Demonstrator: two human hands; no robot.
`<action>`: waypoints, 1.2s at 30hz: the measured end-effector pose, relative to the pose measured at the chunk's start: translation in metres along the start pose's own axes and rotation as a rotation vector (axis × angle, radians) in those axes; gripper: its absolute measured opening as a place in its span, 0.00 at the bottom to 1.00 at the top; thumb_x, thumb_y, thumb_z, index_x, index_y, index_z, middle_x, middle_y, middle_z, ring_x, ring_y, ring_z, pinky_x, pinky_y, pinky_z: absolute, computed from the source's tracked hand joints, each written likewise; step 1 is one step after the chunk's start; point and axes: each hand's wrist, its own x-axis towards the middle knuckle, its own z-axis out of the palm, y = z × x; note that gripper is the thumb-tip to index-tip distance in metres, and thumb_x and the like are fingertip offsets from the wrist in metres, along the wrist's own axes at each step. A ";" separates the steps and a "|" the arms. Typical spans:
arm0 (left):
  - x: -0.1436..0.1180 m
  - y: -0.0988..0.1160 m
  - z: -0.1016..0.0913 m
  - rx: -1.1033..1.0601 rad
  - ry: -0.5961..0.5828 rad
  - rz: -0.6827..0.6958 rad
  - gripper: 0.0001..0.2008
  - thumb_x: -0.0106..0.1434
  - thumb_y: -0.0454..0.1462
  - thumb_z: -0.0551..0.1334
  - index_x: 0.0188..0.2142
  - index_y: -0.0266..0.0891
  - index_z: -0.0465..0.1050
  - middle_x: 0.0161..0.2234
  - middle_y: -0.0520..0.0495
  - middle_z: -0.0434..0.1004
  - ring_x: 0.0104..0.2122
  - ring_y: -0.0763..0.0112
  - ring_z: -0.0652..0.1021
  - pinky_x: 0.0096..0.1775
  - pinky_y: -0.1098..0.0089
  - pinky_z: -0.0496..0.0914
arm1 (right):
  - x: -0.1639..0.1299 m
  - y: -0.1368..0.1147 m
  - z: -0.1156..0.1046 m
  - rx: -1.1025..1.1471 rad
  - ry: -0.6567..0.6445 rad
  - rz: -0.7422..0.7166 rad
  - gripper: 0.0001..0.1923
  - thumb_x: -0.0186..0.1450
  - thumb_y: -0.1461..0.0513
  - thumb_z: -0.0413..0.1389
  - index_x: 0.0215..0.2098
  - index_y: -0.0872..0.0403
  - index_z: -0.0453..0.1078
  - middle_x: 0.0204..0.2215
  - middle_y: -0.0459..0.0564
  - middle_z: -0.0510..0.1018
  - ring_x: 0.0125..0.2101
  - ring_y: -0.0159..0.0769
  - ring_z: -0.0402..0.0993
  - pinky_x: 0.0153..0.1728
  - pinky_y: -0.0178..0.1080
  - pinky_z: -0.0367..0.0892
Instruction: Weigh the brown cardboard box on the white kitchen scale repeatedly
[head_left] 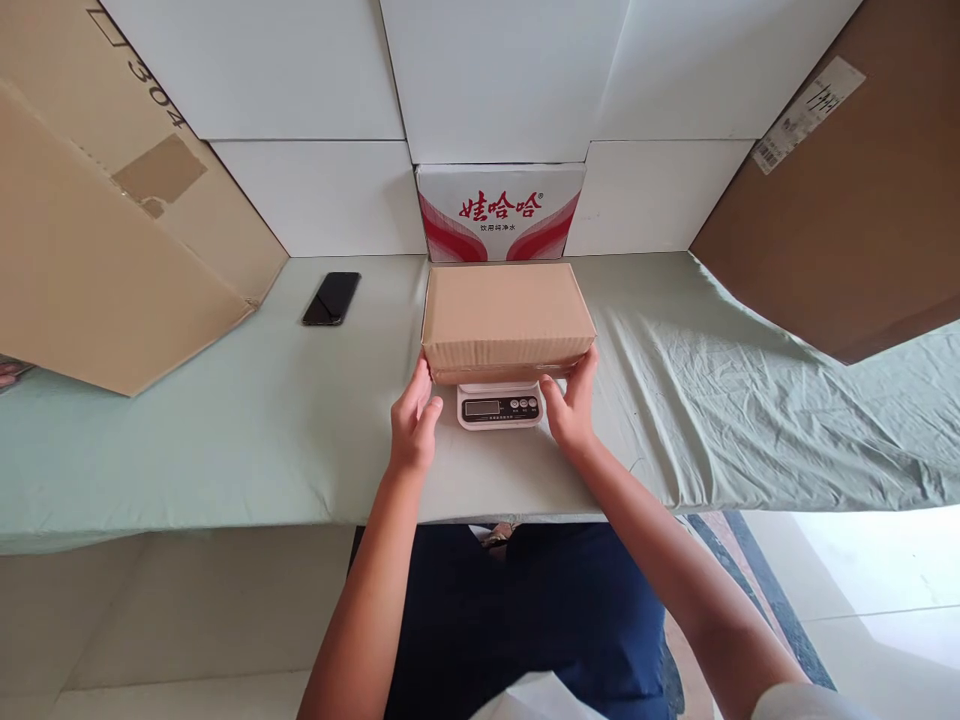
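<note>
While both hands frame it, the scene reads so:

Box: a plain brown cardboard box [508,318], closed, sits flat on a small white scale [499,406] at the middle of the table, its long side facing the person.

Scale: only its front strip shows from under the box, with a dark display and a row of small buttons; the reading is too small to tell.

Left hand: the left hand [413,422] is open, fingers loosely together and pointing up, fingertips at the box's lower left corner; it grips nothing.

Right hand: the right hand [571,402] is open too, fingertips touching the box's lower right corner, thumb near the scale's edge; nothing is clasped.

Table: a table [225,440] covered in a pale green cloth, wrinkled on the right.

Phone: a black phone [331,298] lies face up, well left of the box.

Behind: a white carton with red print [500,212] stands just behind the box against white panels.

Sides: large cardboard sheets [97,230] lean in at the left and right.
</note>
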 end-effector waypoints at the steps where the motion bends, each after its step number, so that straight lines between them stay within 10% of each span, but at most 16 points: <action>1: 0.000 0.000 0.000 -0.001 0.001 0.000 0.38 0.64 0.54 0.65 0.69 0.45 0.62 0.71 0.38 0.61 0.71 0.47 0.60 0.71 0.51 0.57 | 0.000 0.000 0.000 0.003 0.004 0.009 0.35 0.65 0.44 0.55 0.64 0.45 0.52 0.59 0.57 0.64 0.59 0.52 0.65 0.62 0.63 0.65; 20: -0.001 0.004 0.002 0.005 -0.013 0.031 0.35 0.66 0.51 0.64 0.69 0.44 0.63 0.70 0.39 0.63 0.71 0.50 0.62 0.70 0.53 0.60 | 0.000 0.004 0.001 0.016 0.020 0.091 0.33 0.65 0.48 0.56 0.63 0.44 0.53 0.57 0.55 0.65 0.54 0.48 0.66 0.58 0.60 0.68; 27: 0.006 0.003 -0.010 0.010 0.375 0.067 0.31 0.69 0.47 0.57 0.70 0.46 0.63 0.72 0.44 0.61 0.72 0.57 0.62 0.70 0.56 0.59 | 0.011 0.012 -0.015 0.140 0.165 0.117 0.31 0.67 0.50 0.53 0.65 0.39 0.49 0.68 0.55 0.57 0.68 0.50 0.60 0.68 0.68 0.55; 36: 0.009 0.000 -0.017 0.029 0.376 -0.014 0.32 0.68 0.47 0.55 0.70 0.46 0.62 0.72 0.44 0.62 0.72 0.59 0.62 0.70 0.57 0.59 | 0.017 0.026 -0.019 0.309 0.263 0.339 0.26 0.65 0.52 0.53 0.60 0.43 0.55 0.63 0.55 0.63 0.66 0.47 0.65 0.66 0.64 0.58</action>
